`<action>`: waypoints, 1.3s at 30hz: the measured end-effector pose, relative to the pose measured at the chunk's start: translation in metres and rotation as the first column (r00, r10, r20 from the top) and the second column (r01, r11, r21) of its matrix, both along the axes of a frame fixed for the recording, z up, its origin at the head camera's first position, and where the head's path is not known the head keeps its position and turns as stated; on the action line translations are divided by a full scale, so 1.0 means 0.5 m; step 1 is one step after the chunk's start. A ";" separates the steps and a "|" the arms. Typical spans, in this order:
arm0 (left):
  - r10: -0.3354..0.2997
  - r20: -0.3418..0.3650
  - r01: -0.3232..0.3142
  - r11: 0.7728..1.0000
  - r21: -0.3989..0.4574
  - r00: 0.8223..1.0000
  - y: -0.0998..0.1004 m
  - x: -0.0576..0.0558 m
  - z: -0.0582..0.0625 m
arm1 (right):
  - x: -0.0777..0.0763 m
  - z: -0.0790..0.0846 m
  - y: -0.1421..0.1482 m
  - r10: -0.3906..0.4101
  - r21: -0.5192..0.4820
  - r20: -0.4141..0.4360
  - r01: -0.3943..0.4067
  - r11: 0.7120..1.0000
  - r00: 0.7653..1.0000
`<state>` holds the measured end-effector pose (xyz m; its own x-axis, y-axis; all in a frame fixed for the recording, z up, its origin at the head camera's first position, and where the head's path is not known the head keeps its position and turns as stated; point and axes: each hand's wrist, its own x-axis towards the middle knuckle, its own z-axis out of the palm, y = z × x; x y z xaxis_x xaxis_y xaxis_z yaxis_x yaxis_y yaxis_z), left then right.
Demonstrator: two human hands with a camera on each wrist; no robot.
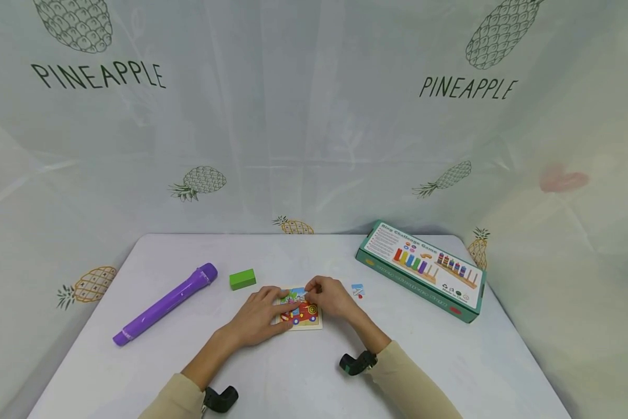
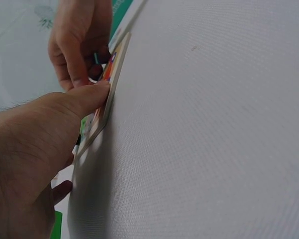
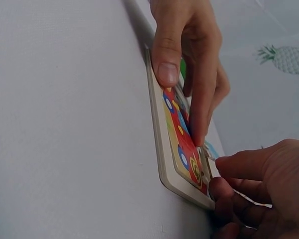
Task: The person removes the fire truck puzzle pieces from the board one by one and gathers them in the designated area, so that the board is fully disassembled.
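A small wooden jigsaw puzzle (image 1: 307, 319) with a red vehicle picture lies flat on the white table. My left hand (image 1: 261, 317) rests across its left side, fingers extended. In the right wrist view the left thumb (image 3: 168, 72) presses on the board's border, and the index fingertip touches the picture. My right hand (image 1: 329, 295) is at the puzzle's upper right corner, thumb and fingers curled together. They pinch a small puzzle piece (image 2: 96, 58), mostly hidden by the fingers. One loose blue puzzle piece (image 1: 358, 289) lies right of the right hand.
A green block (image 1: 242, 279) sits beyond the left hand, and a purple stick with a wider head (image 1: 164, 305) lies to the left. At the back right is a green Ring Challenge Game box (image 1: 421, 270). A pineapple-print curtain (image 1: 314, 116) hangs behind the table.
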<state>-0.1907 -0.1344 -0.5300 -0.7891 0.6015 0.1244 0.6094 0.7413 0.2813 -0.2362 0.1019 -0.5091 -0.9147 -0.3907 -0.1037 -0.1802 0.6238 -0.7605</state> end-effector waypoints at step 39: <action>0.016 0.015 -0.016 1.000 0.006 1.000 0.002 -0.008 -0.007 | 0.000 0.007 0.063 -0.154 -0.152 -0.026 0.148 0.977 0.988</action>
